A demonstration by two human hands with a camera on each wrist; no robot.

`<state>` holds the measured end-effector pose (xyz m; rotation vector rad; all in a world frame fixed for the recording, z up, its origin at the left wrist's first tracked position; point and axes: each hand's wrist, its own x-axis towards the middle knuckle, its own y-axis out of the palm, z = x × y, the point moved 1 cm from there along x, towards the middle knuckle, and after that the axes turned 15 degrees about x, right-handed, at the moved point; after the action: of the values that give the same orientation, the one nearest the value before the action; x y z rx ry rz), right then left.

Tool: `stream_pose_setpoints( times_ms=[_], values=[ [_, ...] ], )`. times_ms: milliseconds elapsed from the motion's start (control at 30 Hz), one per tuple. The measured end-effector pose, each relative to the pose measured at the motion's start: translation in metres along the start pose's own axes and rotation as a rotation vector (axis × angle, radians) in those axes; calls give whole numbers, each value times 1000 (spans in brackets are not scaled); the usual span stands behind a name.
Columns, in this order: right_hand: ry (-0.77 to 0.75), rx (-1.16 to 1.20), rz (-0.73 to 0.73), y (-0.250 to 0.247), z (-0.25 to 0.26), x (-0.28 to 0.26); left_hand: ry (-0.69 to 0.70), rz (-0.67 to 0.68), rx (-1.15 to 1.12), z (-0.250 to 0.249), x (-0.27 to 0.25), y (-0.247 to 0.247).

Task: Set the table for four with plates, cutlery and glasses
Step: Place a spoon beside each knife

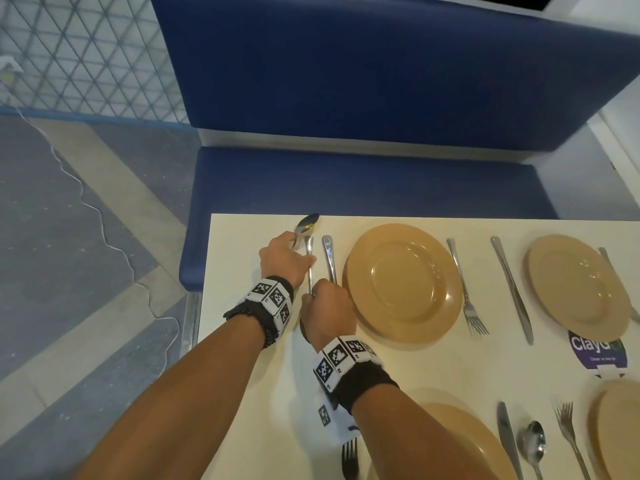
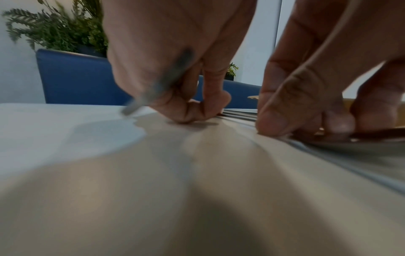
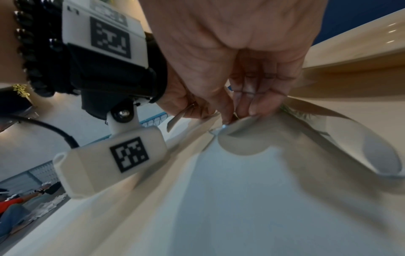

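On the cream table (image 1: 249, 341), my left hand (image 1: 287, 258) grips a raised spoon (image 1: 306, 224) by the handle, with the bowl pointing at the far edge. Just right of it my right hand (image 1: 325, 306) pinches a flat spoon (image 1: 309, 265) lying beside a knife (image 1: 329, 258). In the right wrist view my fingertips (image 3: 247, 110) close on the neck of the flat spoon (image 3: 238, 142). A tan plate (image 1: 403, 282) sits right of the knife. A blurred handle of the raised spoon (image 2: 162, 83) crosses my left palm.
Three more tan plates (image 1: 581, 285) (image 1: 460, 445) (image 1: 620, 431) have forks (image 1: 467, 292), knives (image 1: 512, 289) and a spoon (image 1: 531, 445) beside them. A fork (image 1: 349, 459) lies under my right forearm. A purple sticker (image 1: 597, 348) is on the table. A blue bench (image 1: 346, 181) runs along the far edge.
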<state>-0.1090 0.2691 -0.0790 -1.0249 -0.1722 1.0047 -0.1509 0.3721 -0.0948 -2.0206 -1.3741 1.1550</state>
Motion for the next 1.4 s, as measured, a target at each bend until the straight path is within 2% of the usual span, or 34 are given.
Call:
stream_pose_setpoints(
  times_ms=[133, 200, 300, 467, 633, 700, 767, 867, 933, 967, 1033, 1167, 1300, 1400],
  values=[
    [2, 17, 6, -3, 1, -1, 5, 11, 27, -3, -2, -4],
    [14, 91, -41, -11, 2, -2, 7, 20, 40, -2, -3, -6],
    [33, 320, -133, -39, 0, 4, -8, 23, 36, 0, -3, -10],
    [-20, 373, -243, -78, -10, 16, -21, 8, 22, -1, -4, -15],
    [-64, 375, -114, -72, -14, 2, -5, 19, 32, 0, -9, -20],
    [-131, 399, -51, -68, -11, -12, -10, 28, -57, 5, -15, -25],
    [-115, 518, -18, -67, -7, -24, 20, 104, -197, 5, -34, -34],
    [2, 802, -6, -78, -2, -31, 163, 423, -327, 0, -80, -51],
    [2, 962, 29, -91, -4, -32, 252, 615, -412, -3, -104, -54],
    [-8, 1042, 64, -100, -8, -34, 281, 667, -444, -5, -112, -55],
    [-20, 1157, 136, -119, -19, -38, 335, 689, -429, -11, -124, -54],
    [-110, 1210, 196, -177, -53, -56, 455, 737, -227, -32, -141, -54],
    [-116, 1322, 265, -251, -106, -85, 481, 830, 5, -66, -152, -58],
    [-87, 1391, 302, -290, -152, -103, 491, 896, 28, -113, -160, -48]
  ],
)
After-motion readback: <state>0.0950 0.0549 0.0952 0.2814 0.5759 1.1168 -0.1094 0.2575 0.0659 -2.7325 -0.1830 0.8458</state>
